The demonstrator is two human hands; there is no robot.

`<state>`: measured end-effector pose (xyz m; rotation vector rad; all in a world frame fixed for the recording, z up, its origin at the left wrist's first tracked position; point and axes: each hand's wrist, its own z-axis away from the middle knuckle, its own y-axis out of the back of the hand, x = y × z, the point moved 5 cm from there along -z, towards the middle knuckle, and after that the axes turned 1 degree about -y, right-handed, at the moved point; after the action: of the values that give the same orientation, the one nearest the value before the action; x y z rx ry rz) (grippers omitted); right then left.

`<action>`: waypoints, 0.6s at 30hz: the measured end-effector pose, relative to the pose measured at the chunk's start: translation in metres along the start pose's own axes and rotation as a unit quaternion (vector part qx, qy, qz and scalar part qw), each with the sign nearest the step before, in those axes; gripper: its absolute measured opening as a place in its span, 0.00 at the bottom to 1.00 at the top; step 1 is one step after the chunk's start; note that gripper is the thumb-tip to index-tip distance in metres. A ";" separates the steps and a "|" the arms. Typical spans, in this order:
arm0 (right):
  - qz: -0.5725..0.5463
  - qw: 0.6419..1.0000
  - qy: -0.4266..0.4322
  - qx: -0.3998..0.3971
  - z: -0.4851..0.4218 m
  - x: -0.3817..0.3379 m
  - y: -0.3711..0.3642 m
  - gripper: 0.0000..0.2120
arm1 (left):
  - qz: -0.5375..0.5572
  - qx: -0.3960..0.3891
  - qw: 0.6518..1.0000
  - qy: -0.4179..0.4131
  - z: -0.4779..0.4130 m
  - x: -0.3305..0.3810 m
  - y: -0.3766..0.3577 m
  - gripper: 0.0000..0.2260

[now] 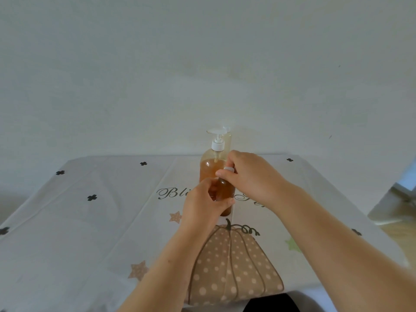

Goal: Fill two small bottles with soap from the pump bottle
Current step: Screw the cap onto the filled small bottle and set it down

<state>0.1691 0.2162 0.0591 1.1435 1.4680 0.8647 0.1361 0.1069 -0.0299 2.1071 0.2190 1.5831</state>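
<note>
2 hands on 1 small bottle [225,190], amber with soap, upright at the tablecloth [90,221] just before the pump bottle [210,170]; resting or lifted, cannot tell. Body wrapped by left hand [200,206], fingers curled; white cap [229,169] pinched from above by right hand [249,176]. Apparently capping a filled bottle. Behind the pump bottle, a 2nd bottle [228,140], slim, pale, fill unclear. Next, likely: a firm twist against a steady grip, then set down and turn to the other.

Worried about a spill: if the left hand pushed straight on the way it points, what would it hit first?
Likely the pump bottle, standing just behind the small bottle the left hand holds; the gap is unclear.
</note>
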 end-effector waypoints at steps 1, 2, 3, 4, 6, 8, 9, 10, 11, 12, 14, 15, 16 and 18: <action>-0.021 1.000 -0.007 0.000 0.000 0.001 -0.002 0.12 | 0.001 -0.001 1.000 0.003 0.000 -0.001 0.001 0.22; -0.048 0.999 -0.013 0.001 0.000 0.001 -0.003 0.12 | 0.003 -0.001 1.000 0.007 0.001 -0.001 0.004 0.21; -0.079 0.997 -0.018 0.002 0.000 0.001 -0.004 0.12 | 0.010 -0.002 1.000 0.014 0.001 -0.003 0.008 0.19; -0.113 0.993 -0.022 0.004 -0.001 0.001 -0.005 0.12 | 0.022 0.000 1.000 0.020 0.000 -0.005 0.013 0.18; -0.174 0.984 -0.034 0.006 -0.004 0.000 -0.009 0.12 | 0.063 0.012 0.997 0.030 -0.001 -0.008 0.029 0.16; -0.212 0.976 -0.049 -0.002 -0.011 -0.003 -0.018 0.12 | 0.096 0.034 0.994 0.036 -0.004 -0.012 0.052 0.15; -0.218 0.974 -0.056 -0.011 -0.014 -0.004 -0.024 0.12 | 0.104 0.045 0.993 0.036 -0.006 -0.014 0.063 0.15; -0.222 0.973 -0.059 -0.026 -0.020 -0.009 -0.034 0.11 | 0.108 0.057 0.992 0.035 -0.010 -0.016 0.077 0.15; -0.231 0.970 -0.062 -0.040 -0.023 -0.012 -0.042 0.11 | 0.105 0.063 0.992 0.033 -0.014 -0.017 0.086 0.15; -0.244 0.966 -0.064 -0.052 -0.026 -0.017 -0.051 0.12 | 0.099 0.068 0.992 0.031 -0.018 -0.017 0.094 0.15; -0.272 0.958 -0.064 -0.060 -0.037 -0.031 -0.065 0.12 | 0.087 0.077 0.993 0.029 -0.029 -0.023 0.110 0.16; -0.287 0.954 -0.061 -0.060 -0.045 -0.039 -0.071 0.13 | 0.084 0.080 0.993 0.031 -0.036 -0.027 0.118 0.17; -0.299 0.951 -0.058 -0.060 -0.052 -0.045 -0.076 0.13 | 0.083 0.080 0.993 0.034 -0.042 -0.030 0.123 0.17; -0.312 0.946 -0.058 -0.061 -0.069 -0.056 -0.085 0.15 | 0.079 0.081 0.993 0.036 -0.056 -0.037 0.132 0.18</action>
<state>0.0840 0.1419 0.0096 0.5625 1.5256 0.4257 0.0507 -0.0062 0.0121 2.2395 0.2168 1.7885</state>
